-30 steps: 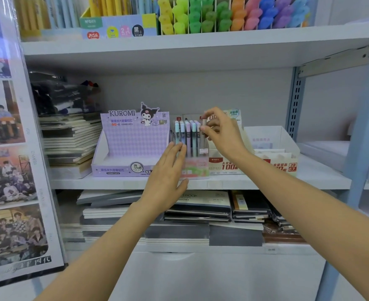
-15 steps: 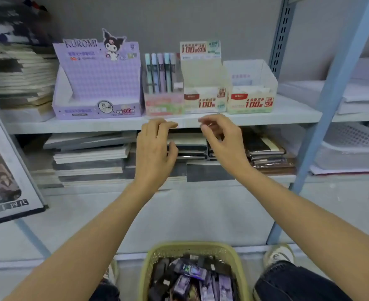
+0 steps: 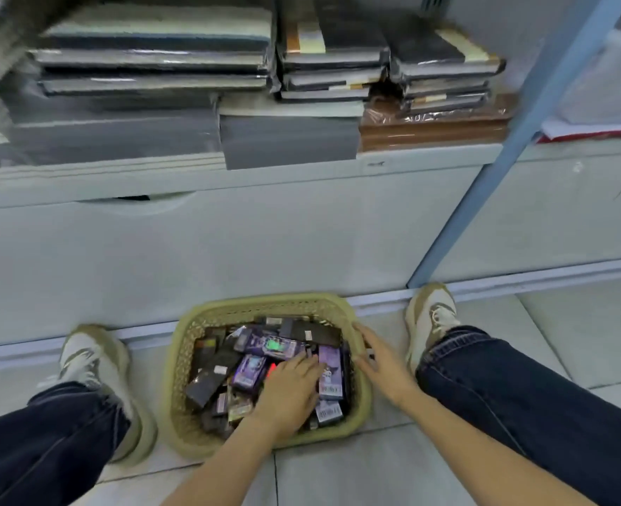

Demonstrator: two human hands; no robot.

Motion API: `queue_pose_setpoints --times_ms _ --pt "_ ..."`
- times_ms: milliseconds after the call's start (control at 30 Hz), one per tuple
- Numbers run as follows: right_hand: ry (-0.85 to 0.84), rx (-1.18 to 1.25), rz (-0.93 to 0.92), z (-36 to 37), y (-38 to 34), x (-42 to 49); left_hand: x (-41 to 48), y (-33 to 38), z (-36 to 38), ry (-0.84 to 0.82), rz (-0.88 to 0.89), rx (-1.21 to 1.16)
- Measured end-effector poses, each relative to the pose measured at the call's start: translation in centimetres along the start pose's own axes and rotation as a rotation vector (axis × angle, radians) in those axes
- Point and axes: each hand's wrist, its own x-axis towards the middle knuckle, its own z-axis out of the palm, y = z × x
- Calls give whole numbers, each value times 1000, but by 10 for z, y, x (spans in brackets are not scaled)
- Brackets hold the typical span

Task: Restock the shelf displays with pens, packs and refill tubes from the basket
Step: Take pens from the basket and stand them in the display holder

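Note:
A yellow-green woven basket [image 3: 181, 363] sits on the floor between my feet, filled with several purple and black packs [image 3: 250, 370]. My left hand [image 3: 289, 392] lies inside the basket, fingers spread flat on the packs beside a tall purple pack [image 3: 330, 367]. My right hand [image 3: 382, 363] rests on the basket's right rim with fingers extended. Neither hand visibly grips anything. The shelf displays are out of view above.
Stacks of wrapped notebooks [image 3: 331, 67] fill the low shelf at the top. A white cabinet front [image 3: 228, 242] stands behind the basket, a blue shelf post [image 3: 513, 140] to the right. My shoes [image 3: 429, 319] and jeans-clad legs flank the basket on the tiled floor.
My view dropped from the pen displays to the floor. Both hands came down from the shelf edge; the left one went into the basket, the right one onto its rim.

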Motion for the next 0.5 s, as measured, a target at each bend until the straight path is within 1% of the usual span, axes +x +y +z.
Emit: queue_pose_setpoints --times_ms 67,167,233,367,400,433,500 --pt "42 60 6 6 4 0 0 -6 7 42 2 44" --pt "88 62 -24 9 3 5 -5 -13 12 189 69 93" --pt "110 36 -66 10 2 9 -9 -19 16 219 84 84" --pt "298 -113 -187 8 -11 14 -24 -31 25 222 95 60" --pt "296 -151 -236 9 -16 15 -29 -33 27 237 82 62" --pt "248 -177 -272 11 -22 17 -34 -36 28 263 60 70" --pt "72 -209 -269 22 -35 17 -44 -42 28 282 17 99"
